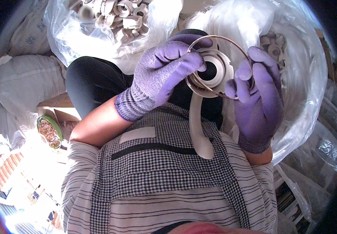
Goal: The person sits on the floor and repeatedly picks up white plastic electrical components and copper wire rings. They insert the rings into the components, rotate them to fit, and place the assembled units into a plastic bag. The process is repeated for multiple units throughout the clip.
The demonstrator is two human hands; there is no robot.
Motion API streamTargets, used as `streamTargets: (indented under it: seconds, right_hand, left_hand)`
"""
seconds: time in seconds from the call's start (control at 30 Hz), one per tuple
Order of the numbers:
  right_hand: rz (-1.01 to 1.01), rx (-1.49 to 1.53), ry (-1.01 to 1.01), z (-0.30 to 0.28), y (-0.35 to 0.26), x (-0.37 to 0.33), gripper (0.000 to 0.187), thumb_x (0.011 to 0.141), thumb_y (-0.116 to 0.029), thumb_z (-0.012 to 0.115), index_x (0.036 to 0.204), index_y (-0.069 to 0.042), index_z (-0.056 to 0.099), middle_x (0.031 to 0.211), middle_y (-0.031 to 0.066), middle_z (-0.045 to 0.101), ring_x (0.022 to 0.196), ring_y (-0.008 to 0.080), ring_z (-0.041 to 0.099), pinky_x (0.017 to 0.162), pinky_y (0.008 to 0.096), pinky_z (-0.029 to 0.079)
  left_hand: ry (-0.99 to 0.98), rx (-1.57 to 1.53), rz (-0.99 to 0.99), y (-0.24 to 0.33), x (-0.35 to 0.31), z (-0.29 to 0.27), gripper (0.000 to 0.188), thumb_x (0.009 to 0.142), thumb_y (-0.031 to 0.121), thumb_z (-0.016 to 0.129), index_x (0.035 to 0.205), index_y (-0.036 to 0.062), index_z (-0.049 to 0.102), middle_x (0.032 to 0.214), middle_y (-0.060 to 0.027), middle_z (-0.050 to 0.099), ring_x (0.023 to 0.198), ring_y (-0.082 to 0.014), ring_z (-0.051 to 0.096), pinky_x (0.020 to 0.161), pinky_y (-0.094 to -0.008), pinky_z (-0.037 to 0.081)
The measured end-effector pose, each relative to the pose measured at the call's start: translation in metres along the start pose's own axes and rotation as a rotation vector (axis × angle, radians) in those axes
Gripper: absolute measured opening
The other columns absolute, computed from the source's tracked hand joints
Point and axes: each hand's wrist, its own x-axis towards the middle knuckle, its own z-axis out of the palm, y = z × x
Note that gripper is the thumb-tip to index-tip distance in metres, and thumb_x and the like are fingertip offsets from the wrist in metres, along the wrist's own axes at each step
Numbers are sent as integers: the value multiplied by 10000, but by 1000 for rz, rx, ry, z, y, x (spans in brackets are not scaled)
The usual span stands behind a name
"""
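Past a green-rimmed bowl [60,134] of coppery loops [48,131], I see the gloved left hand [161,72] pinching a thin metal ring [215,36] (it overlaps a pale handled piece [226,72] there between the hands) whose right side the gloved right hand [259,91] grips.

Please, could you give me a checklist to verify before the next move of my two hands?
1. Left hand gloved and holding the plastic part: ok, at its left edge.
2. Right hand gloved and holding the metal ring: ok, at its right side.
3. Metal ring flush around the plastic part: not ok, its upper right side stands clear.
4. Handle clear of both hands: ok, it points down over the apron.
5. Firmness of both grips: cannot tell from the picture.
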Motion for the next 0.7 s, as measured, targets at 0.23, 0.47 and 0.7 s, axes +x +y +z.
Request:
streamTargets:
  seconds: [0.23, 0.47, 0.7]
  right_hand:
    - [456, 742, -94, -12, 4, 8, 371, 1066, -141, 454, 1420, -33, 435, 1161, 62, 534, 946, 162, 569, 880, 358, 561]
    - [341, 590, -132, -12, 8, 7, 392, 1091, -249, 362, 1420, -50, 440, 1150, 83, 548, 954, 191, 582, 917, 429, 560]
    - [-331, -248, 31, -18, 25, 14, 335, 956, 37, 549, 1289, 45, 576, 1168, 161, 650, 1031, 242, 673, 944, 363, 549]
  left_hand:
    - [71, -270, -101, 0, -2, -4, 225, 1025, 127, 561, 1028, -10, 740, 1262, -172, 666, 1195, -229, 624, 1058, -363, 473]
    - [92, -290, -12, -11, -1, -3, 277, 1051, 161, 511, 1054, -11, 728, 1268, -169, 669, 1189, -246, 630, 1070, -374, 469]
    - [71, -312, -19, -6, -5, -4, 322, 1069, 198, 465, 1093, -18, 703, 1231, -169, 675, 1108, -233, 664, 981, -366, 515]
